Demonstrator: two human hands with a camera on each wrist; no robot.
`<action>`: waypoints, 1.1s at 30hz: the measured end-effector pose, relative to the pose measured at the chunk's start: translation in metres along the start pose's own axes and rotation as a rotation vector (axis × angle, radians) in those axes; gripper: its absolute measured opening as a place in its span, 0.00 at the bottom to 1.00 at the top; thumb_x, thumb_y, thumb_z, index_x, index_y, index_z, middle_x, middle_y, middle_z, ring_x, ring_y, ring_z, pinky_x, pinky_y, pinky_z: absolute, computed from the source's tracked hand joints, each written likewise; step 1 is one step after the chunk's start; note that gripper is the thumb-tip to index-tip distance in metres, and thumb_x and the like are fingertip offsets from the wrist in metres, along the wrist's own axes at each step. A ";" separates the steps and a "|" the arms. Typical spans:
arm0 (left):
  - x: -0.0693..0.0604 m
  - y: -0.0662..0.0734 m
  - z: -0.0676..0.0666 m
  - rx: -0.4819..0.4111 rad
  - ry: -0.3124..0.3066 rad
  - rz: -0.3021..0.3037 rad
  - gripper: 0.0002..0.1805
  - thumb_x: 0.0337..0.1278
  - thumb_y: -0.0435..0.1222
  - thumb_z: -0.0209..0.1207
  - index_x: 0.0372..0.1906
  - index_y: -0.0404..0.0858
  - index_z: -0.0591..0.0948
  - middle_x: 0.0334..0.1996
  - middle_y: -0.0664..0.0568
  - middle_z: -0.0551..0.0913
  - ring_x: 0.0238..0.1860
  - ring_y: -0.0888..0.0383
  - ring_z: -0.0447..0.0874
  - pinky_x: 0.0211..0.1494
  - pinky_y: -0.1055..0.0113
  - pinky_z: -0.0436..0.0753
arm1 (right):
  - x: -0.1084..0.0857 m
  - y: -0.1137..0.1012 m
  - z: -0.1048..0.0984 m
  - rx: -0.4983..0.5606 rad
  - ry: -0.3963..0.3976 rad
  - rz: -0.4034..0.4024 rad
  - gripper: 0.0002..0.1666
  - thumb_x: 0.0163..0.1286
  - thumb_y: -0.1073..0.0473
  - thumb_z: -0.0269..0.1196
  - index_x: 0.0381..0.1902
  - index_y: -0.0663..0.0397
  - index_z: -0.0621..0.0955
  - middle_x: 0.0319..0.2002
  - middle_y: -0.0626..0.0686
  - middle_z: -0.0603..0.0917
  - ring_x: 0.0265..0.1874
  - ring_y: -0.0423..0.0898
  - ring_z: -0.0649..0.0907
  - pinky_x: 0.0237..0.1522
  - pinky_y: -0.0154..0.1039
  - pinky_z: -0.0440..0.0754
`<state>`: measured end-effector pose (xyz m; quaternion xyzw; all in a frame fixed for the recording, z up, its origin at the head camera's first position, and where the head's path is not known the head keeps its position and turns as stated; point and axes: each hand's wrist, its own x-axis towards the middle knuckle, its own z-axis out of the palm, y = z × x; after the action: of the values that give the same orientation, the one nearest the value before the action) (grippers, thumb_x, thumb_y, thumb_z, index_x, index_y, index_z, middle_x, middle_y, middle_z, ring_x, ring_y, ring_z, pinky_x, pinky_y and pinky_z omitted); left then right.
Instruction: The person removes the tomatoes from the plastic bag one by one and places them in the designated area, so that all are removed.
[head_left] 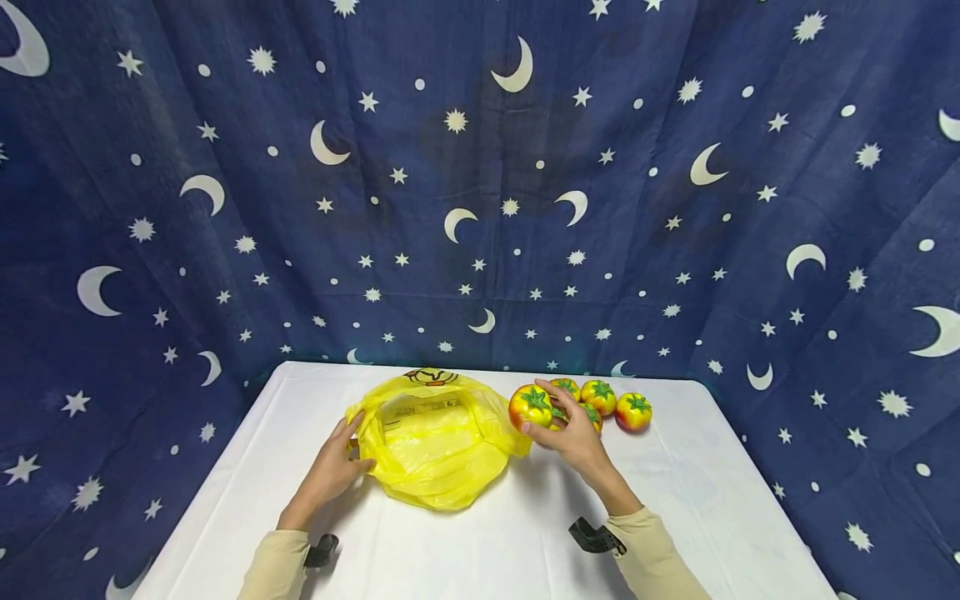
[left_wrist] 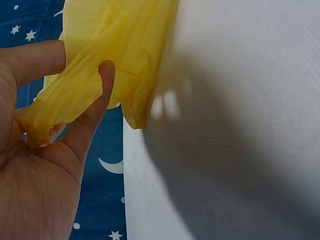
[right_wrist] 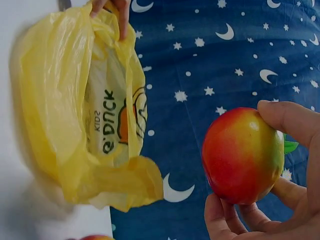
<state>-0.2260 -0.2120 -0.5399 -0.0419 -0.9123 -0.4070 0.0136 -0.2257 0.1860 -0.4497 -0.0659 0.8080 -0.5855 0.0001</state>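
A yellow plastic bag lies on the table with its mouth held wide and printing on its side. My left hand grips the bag's left edge; in the left wrist view the crumpled plastic runs between thumb and fingers. In my right hand is a red-and-yellow persimmon with a green leafy cap, pinched between thumb and fingertips just right of the bag's mouth. The right wrist view shows this persimmon raised, apart from the bag.
More persimmons sit in a cluster behind and right of my right hand, partly hidden by it. A white cloth covers the table. A dark blue curtain with moons and stars hangs behind the table and along both sides.
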 end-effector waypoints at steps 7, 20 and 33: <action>0.002 0.000 0.003 -0.003 -0.004 -0.010 0.50 0.49 0.30 0.68 0.77 0.38 0.55 0.75 0.36 0.55 0.60 0.41 0.77 0.61 0.48 0.78 | -0.006 0.011 -0.019 0.048 0.040 0.036 0.43 0.56 0.59 0.74 0.69 0.42 0.71 0.64 0.57 0.73 0.59 0.53 0.73 0.51 0.29 0.79; 0.002 0.001 0.001 -0.018 -0.010 -0.003 0.50 0.49 0.31 0.68 0.77 0.38 0.55 0.75 0.35 0.54 0.60 0.40 0.77 0.58 0.49 0.80 | -0.011 0.028 -0.039 -0.007 0.099 0.079 0.45 0.55 0.56 0.75 0.70 0.46 0.70 0.71 0.53 0.66 0.62 0.51 0.70 0.54 0.26 0.72; 0.001 0.001 0.001 -0.014 -0.007 -0.005 0.50 0.49 0.30 0.68 0.77 0.38 0.55 0.74 0.36 0.56 0.59 0.41 0.77 0.57 0.50 0.80 | -0.012 0.058 -0.043 -0.057 0.192 0.069 0.46 0.53 0.55 0.76 0.69 0.47 0.71 0.68 0.53 0.70 0.61 0.50 0.70 0.57 0.39 0.71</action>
<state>-0.2270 -0.2102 -0.5398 -0.0412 -0.9096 -0.4134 0.0094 -0.2233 0.2457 -0.4924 0.0184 0.8224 -0.5656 -0.0590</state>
